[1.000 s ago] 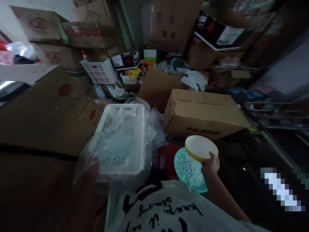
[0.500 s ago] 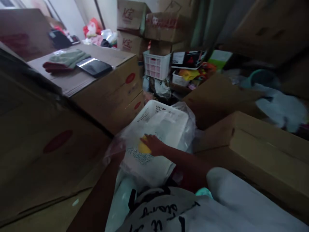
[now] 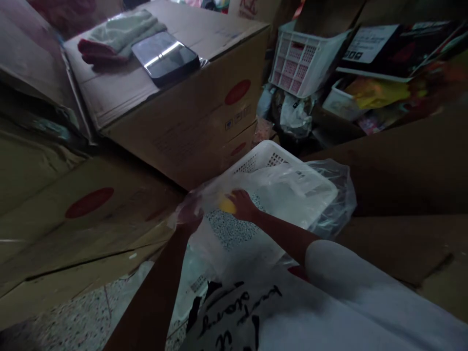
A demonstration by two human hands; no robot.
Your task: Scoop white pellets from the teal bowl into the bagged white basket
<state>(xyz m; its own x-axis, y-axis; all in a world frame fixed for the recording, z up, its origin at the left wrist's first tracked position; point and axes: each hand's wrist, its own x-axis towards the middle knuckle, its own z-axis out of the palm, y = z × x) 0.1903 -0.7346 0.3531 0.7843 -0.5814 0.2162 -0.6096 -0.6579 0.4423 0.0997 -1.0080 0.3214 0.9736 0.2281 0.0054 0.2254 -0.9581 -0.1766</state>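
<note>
A white plastic basket (image 3: 272, 157) lined with a clear plastic bag (image 3: 329, 204) sits in front of me, with small pale pellets (image 3: 232, 230) lying in the bag. My right hand (image 3: 244, 204) is inside the bag, closed on a yellow bowl (image 3: 226, 204) that rests at the pellets. My left hand (image 3: 189, 214) grips the near left edge of the bag and holds it up. My white printed shirt fills the bottom of the view.
Big cardboard boxes (image 3: 190, 112) crowd the left and back; one carries a dark tablet (image 3: 165, 57) and folded cloths (image 3: 117, 35). A second white basket (image 3: 302, 63) and packaged goods stand at the back right. A brown box (image 3: 409, 165) flanks the basket on the right.
My right hand carried the yellow bowl from the teal dish on the right into the bagged basket. My view swung left and down, and my left hand now grips the bag's edge.
</note>
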